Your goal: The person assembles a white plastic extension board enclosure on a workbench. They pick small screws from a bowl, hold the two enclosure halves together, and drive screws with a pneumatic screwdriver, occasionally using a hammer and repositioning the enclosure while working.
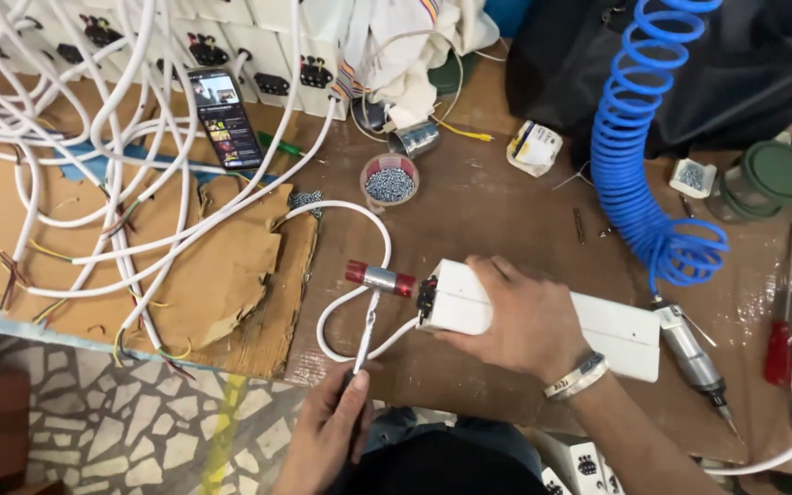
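Left hand (327, 431) was wrapped around the handle of a small mallet (370, 312), head up at twelve o'clock, touching the end of the white box (611, 335). Right hand (515, 316) pressed down on that box, gripping it; its long axis ran from nine to three o'clock along the workbench (488, 211)

I see bare bench (497, 215) btwn the screw cup (390, 181) and my right hand (515, 316), room to pass there. Left side is choked w/ white cables (130, 165) over torn cardboard (222, 266); a phone (225, 117) lies among them. Cable loop (355, 275) and hammer (373, 302) block the way left of the white box (543, 321). To the right, blue coil hose (630, 156), air driver (689, 353) and red screwdriver (781, 339) crowd the bench. My left hand (327, 431) sits at the bench edge.
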